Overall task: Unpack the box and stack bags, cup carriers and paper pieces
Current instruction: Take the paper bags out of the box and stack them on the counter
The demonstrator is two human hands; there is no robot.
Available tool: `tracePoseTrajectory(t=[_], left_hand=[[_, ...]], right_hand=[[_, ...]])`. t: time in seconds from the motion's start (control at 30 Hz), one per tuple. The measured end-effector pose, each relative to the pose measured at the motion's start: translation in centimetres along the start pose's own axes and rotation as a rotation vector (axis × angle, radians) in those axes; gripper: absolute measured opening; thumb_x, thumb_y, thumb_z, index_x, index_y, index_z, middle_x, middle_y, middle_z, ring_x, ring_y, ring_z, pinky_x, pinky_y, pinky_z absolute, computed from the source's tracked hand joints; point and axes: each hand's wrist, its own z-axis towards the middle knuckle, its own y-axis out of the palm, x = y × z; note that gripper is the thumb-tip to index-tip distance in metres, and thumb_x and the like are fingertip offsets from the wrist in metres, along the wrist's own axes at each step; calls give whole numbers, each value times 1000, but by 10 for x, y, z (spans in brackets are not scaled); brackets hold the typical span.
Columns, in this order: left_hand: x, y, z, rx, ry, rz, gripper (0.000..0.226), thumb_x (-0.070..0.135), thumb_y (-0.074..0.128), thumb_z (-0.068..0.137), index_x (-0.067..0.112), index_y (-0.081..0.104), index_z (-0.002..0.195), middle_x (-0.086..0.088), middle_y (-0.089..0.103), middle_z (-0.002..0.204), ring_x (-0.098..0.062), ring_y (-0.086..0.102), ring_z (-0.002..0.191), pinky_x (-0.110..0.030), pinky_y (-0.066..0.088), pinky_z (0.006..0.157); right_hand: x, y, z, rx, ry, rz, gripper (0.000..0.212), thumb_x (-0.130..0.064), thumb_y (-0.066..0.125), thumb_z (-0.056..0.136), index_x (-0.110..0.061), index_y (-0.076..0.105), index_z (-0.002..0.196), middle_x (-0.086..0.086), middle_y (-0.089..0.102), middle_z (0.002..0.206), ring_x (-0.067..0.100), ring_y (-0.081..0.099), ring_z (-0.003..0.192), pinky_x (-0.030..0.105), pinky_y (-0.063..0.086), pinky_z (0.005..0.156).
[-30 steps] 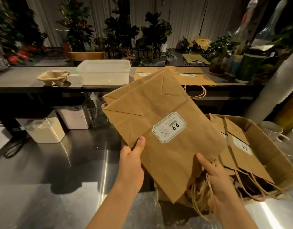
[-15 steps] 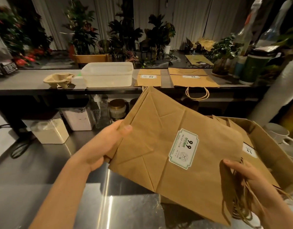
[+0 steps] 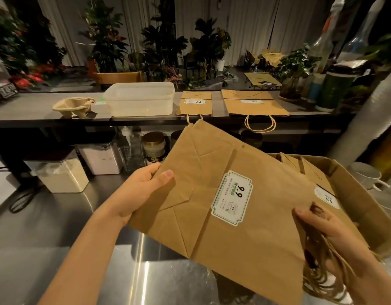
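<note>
Inspection, head view.

1. A flat brown kraft paper bag (image 3: 245, 249) with a white, green-bordered label (image 3: 232, 198) is held in the air above the near steel surface (image 3: 58, 238). It is tilted, its folded base pointing far-left and its mouth near-right.
2. The left hand (image 3: 144, 194) holds the bag's left edge. Its grip is a pinch: the thumb lies on the top face and the fingers go underneath.
3. The right hand (image 3: 322, 230) holds the bag's near-right end. Its grip is curled around that edge, and the bag's twisted paper twine handles (image 3: 322, 274) hang in loops below the palm. It cannot be told whether one bag or several are held.
4. An open brown cardboard box (image 3: 370, 216) sits on the steel surface to the right, partly behind the held bag. More labelled kraft bags (image 3: 311, 172) lie flat inside it.
5. On the far raised surface (image 3: 25, 108), from left to right: a moulded-pulp cup carrier (image 3: 74, 106), a translucent plastic tub (image 3: 141, 99), a narrow stack of kraft bags (image 3: 195, 104) and a wider stack of kraft bags (image 3: 254, 103). The handles of both stacks hang over the near edge.
6. Under that surface stand two clear canisters of pale powder (image 3: 62, 175) and a lidded jar (image 3: 153, 148).
7. White ceramic cups (image 3: 366, 175) stand beyond the box at far right.
</note>
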Motion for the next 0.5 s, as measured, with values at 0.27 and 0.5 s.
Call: tracePoseTrajectory(t=[0.27, 0.5], left_hand=[[-22, 32, -11, -404, 13, -1158, 85, 60, 73, 75, 8, 45, 136, -23, 62, 121, -40, 61, 112, -61, 47, 93], [-2, 70, 9, 257, -130, -762, 41, 33, 62, 92, 13, 55, 128, -12, 72, 110, -30, 71, 98, -44, 59, 68]], right_hand=[[0, 19, 1, 144, -6, 162, 39, -29, 60, 89, -15, 48, 123, 12, 57, 89, 29, 54, 75, 35, 40, 62], [20, 37, -2, 20, 31, 219, 65, -23, 81, 64, -8, 55, 122, 13, 72, 87, 27, 69, 68, 37, 55, 61]])
